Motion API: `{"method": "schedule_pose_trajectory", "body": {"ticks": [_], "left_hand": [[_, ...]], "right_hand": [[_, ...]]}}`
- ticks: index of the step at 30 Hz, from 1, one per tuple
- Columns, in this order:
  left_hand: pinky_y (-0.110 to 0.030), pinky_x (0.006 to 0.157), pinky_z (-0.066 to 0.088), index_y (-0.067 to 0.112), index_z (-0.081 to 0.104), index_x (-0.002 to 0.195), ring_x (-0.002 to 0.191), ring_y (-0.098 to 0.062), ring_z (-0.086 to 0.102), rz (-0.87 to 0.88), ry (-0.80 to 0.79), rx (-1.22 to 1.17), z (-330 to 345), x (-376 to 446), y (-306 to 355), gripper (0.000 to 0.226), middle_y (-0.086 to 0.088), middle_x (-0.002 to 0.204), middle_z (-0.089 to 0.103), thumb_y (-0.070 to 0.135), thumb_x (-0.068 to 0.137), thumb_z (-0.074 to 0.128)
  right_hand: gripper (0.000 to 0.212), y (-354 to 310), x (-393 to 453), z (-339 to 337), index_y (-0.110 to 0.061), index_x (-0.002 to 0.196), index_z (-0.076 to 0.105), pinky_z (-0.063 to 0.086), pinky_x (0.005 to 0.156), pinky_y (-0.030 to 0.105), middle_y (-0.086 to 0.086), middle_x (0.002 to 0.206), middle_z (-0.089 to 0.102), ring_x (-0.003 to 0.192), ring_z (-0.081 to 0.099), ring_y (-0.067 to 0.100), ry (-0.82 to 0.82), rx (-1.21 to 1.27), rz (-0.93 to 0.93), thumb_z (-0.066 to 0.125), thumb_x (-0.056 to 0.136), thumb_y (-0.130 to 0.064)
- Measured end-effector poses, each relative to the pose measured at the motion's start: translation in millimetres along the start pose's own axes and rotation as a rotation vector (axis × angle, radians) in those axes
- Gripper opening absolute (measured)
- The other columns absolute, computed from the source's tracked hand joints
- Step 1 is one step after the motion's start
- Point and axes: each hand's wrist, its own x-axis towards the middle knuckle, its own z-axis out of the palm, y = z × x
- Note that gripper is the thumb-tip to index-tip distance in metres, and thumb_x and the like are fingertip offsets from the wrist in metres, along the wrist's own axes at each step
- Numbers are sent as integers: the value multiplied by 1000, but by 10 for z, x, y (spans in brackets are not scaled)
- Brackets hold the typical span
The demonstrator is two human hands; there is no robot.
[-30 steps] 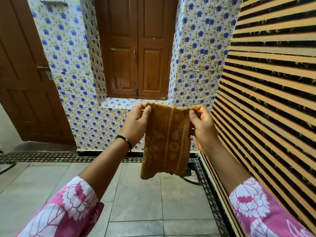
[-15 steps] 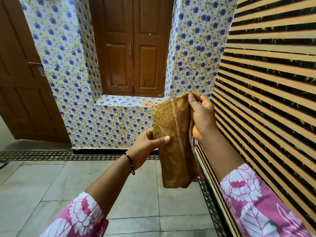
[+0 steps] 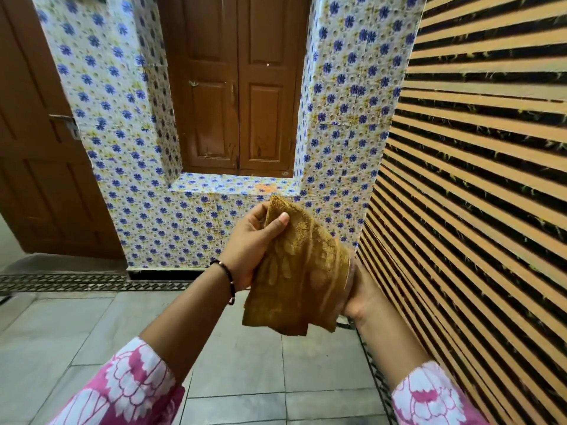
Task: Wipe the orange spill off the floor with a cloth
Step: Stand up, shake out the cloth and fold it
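A mustard-yellow patterned cloth (image 3: pixel 299 271) is folded between both hands in front of me, at chest height. My left hand (image 3: pixel 253 240) grips its upper left edge, thumb pressed on the front. My right hand (image 3: pixel 360 289) is under the cloth's lower right side and is mostly hidden by it. An orange spill (image 3: pixel 266 188) shows on the tiled sill below the wooden shutters, just above the cloth. No spill shows on the visible grey floor (image 3: pixel 239 348).
Blue-flowered tiled walls (image 3: pixel 122 148) enclose a recess with brown wooden shutters (image 3: pixel 239 87). A brown door (image 3: pixel 40 148) stands at left. A striped orange-and-black wall (image 3: pixel 475 179) runs close along the right. A patterned border strip (image 3: pixel 76 283) crosses the floor.
The cloth hung spread between both hands, then was folded together. My left hand moved up to grip its top, and my right hand dropped from the top to beneath it.
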Motion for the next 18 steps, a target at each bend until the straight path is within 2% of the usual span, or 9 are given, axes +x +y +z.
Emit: {"method": "schedule_pose_trajectory", "body": {"ticks": [3,7,8,9,11,12,14,16,18], "left_hand": [[-34,63,60,13,56,112,76,-20,69,-68,31,-52,-83,7,-24,19,-9,92,70,10,93,53],[-37,66,59,11,58,107,76,-19,69,-206,38,-1,-209,-11,-6,17,-7,89,69,8,90,57],[-40,73,58,10,59,104,80,-21,68,-243,20,54,-251,-14,5,16,-8,91,68,6,88,59],[-43,80,54,8,59,101,85,-23,66,-273,-2,110,-274,-29,24,16,-11,95,66,3,86,60],[-40,85,53,6,56,101,89,-23,65,-313,-17,217,-305,-66,47,22,-13,98,64,-6,83,61],[-35,82,55,7,54,103,87,-21,66,-316,-3,279,-311,-81,47,26,-11,97,64,-8,83,62],[-29,76,57,6,50,115,84,-17,67,-292,34,421,-311,-104,38,38,-9,96,66,-7,82,64],[-33,76,57,10,41,127,86,-17,68,-223,96,536,-324,-104,7,52,-10,98,69,-2,83,65],[-40,81,57,19,37,132,91,-20,68,-96,152,653,-335,-97,-8,59,-11,101,69,3,84,66]], "right_hand": [[57,184,-47,49,-3,104,71,54,80,45,20,106,68,93,66,34,-110,-6,16,49,77,-48],[77,82,48,-40,-9,120,65,48,92,53,22,126,60,113,59,38,-148,90,-66,29,88,-69],[79,18,71,-76,-9,125,61,44,96,56,22,129,57,116,56,39,-135,65,-89,35,86,-72],[79,-43,68,-82,-9,131,56,40,100,58,21,135,53,120,53,38,-93,-9,-103,50,81,-71],[94,-134,100,-149,-6,133,47,40,101,58,20,140,47,124,50,36,-20,-213,-137,85,59,-49],[94,-169,107,-168,-3,130,47,41,100,57,21,136,51,120,52,36,8,-311,-150,91,52,-34],[58,-216,128,-158,0,111,60,42,101,53,16,115,67,110,60,32,63,-520,-219,83,60,-16],[23,-260,100,-124,-7,97,70,47,97,46,7,94,74,100,66,27,101,-682,-305,73,74,-6],[17,-285,78,-99,-10,95,71,55,85,37,6,90,74,93,69,22,132,-723,-411,71,79,-7]]}}
